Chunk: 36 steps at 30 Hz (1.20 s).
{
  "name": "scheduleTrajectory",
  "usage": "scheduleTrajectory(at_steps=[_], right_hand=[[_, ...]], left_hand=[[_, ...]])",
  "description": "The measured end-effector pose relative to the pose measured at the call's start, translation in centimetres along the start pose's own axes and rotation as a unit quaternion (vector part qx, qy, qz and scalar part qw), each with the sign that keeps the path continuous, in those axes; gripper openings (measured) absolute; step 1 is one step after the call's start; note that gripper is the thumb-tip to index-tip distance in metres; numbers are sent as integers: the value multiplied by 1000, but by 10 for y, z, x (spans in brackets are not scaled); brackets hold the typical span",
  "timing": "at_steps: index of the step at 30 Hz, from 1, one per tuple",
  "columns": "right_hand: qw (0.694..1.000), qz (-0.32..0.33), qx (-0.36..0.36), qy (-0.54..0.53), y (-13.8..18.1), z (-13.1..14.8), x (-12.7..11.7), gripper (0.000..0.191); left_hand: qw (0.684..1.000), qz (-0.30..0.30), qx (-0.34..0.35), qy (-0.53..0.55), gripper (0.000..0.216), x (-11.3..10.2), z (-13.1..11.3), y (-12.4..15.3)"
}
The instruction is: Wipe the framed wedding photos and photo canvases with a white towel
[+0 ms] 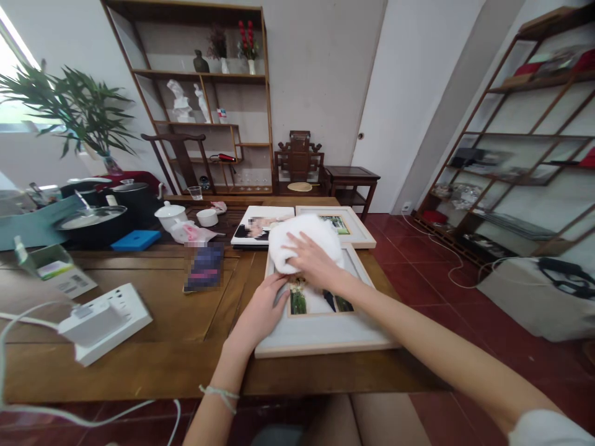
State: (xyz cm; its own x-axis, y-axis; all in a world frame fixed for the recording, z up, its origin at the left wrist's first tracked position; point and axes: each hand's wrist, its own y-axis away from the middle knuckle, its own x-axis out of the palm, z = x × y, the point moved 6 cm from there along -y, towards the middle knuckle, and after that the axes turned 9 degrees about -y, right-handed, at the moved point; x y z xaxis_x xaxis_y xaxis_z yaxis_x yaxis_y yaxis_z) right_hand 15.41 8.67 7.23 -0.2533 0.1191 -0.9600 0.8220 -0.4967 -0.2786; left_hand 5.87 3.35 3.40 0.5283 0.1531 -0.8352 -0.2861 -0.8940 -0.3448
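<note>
In the centre of the frame a pale framed picture point(320, 334) lies flat on a wooden desk point(139, 365), its near edge close to the desk's front edge and its right corner near the desk's right edge. The right hand point(312, 260) presses a white cloth point(302, 232) onto its upper part, fingers spread flat and not clenched. The left hand point(263, 310) rests with loose fingers on the picture's left side. Bare wood lies open to the left, as far as a white power strip point(109, 319).
</note>
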Motion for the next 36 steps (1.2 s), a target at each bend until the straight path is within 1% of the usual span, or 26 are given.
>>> scheduleTrajectory(at_steps=[1,3,6,9,13,15,17,19,21,25,27,29,32,36], right_hand=[[1000,22,1,-4,-3,2,8,37],[999,36,25,-7,-4,0,16,38],[996,49,69,-5,11,-13,16,38],[992,63,113,1,36,-33,5,40],[983,69,166,22,71,-61,-18,39],[980,53,188,42,82,-74,-32,38],[975,19,209,69,88,-82,-45,39],[972,-7,216,91,89,-85,-48,43],[974,-1,203,96,88,-82,-38,47],[980,38,176,86,85,-69,-8,47],[981,45,170,83,86,-63,-2,47],[983,57,158,77,88,-56,-3,45],[985,83,140,65,94,-42,-9,41],[982,119,136,48,107,-14,-21,36]], left_hand=[[1000,-2,5,3,32,0,0,-1],[1000,-8,8,8,31,0,1,-2],[1000,-11,1,8,32,1,4,-2],[1000,-1,-10,6,34,2,5,0],[1000,15,-23,-4,38,2,3,1],[999,23,-27,-8,40,3,3,1],[999,24,-26,-5,40,3,3,1],[1000,18,-20,1,39,2,3,1],[1000,10,-14,5,37,1,2,1],[1000,7,-12,1,35,1,3,1],[1000,9,-10,0,35,1,3,0],[1000,5,-11,1,36,2,4,0],[1000,-1,-11,-1,36,2,6,-1],[1000,3,-10,-15,37,4,7,-1]])
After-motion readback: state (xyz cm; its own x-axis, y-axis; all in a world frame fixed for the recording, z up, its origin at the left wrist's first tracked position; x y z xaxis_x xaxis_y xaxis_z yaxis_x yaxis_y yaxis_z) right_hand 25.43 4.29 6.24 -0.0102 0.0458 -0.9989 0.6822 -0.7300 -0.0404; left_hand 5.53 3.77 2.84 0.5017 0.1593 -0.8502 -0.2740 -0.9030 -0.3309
